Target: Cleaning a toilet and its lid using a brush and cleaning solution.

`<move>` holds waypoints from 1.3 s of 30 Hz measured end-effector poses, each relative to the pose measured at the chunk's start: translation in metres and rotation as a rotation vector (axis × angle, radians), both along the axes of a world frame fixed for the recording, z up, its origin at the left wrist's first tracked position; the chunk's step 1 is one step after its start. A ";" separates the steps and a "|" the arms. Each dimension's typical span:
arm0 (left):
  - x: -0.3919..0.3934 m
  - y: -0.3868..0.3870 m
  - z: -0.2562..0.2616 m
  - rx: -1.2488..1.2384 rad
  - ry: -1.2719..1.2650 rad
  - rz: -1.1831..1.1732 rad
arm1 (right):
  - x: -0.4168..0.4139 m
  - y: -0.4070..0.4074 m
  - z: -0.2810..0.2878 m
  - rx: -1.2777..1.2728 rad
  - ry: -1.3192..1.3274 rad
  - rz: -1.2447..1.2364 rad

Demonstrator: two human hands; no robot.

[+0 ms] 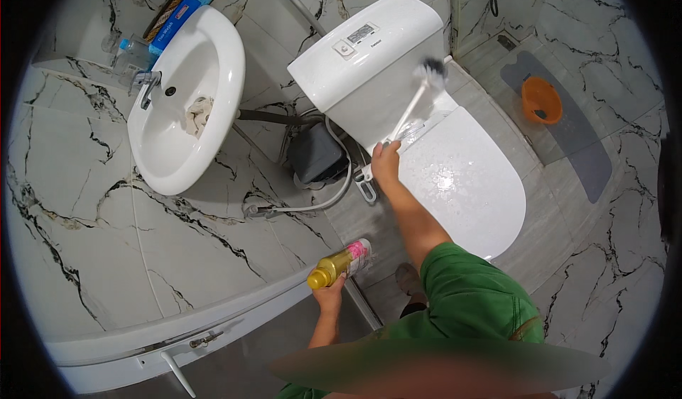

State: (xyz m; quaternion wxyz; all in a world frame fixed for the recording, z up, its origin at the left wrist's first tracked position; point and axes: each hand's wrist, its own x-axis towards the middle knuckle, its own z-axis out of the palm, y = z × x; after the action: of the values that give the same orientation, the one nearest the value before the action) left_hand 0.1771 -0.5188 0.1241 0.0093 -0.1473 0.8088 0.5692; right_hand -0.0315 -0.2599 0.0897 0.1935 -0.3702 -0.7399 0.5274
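My right hand (386, 163) is closed round the white handle of a toilet brush (409, 110). The dark and white brush head, somewhat blurred, is by the lower right part of the white toilet cistern (373, 53), behind the lid. The toilet lid (463, 186) is down and wet with drops and some bubbles. Lower left, my left hand (329, 294) grips a yellow bottle (334, 267) with a yellow cap and a pink and white label, held tilted over the floor beside the door frame.
At left a white washbasin (229, 74) holds a crumpled cloth (198, 117); a blue box (178, 21) and a clear bottle (134, 57) stand behind it. A dark bin (317, 154) and a hose (319, 206) are beside the toilet. An orange bowl (554, 103) lies on a grey mat (583, 159).
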 end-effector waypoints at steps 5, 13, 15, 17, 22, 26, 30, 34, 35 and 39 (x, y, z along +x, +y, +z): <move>-0.007 0.039 0.036 -0.038 0.030 -0.110 | 0.017 0.093 -0.059 -0.051 -0.224 -0.078; -0.015 0.061 0.052 -0.098 -0.024 -0.317 | 0.218 0.119 -0.062 0.330 -0.763 0.332; -0.016 0.075 0.062 -0.135 -0.002 -0.315 | 0.232 0.127 -0.078 0.375 -0.801 0.351; -0.017 0.091 0.074 -0.203 0.033 -0.297 | 0.243 0.137 -0.081 0.359 -0.848 0.363; -0.008 0.112 0.094 -0.190 -0.013 -0.335 | 0.225 0.140 -0.012 0.407 -0.664 0.348; -0.001 0.137 0.104 0.002 0.039 -0.429 | 0.193 0.136 0.070 0.546 0.025 0.470; 0.003 0.162 0.115 -0.102 0.152 -0.493 | 0.191 0.167 0.086 0.475 -0.247 0.251; 0.009 0.179 0.141 -0.153 0.241 -0.531 | 0.202 0.155 0.092 0.037 0.212 0.454; 0.006 0.183 0.149 -0.256 0.203 -0.597 | 0.206 0.150 0.112 -0.238 0.135 0.709; 0.002 0.194 0.170 -0.307 0.120 -0.616 | 0.216 0.108 0.249 0.498 0.213 1.284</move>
State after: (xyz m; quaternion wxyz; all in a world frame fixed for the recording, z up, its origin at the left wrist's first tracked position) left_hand 0.1793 -0.3251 0.2937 0.1107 0.1381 0.8906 0.4190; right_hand 0.1849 -0.1522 0.3392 -0.0060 0.2496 -0.8882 0.3857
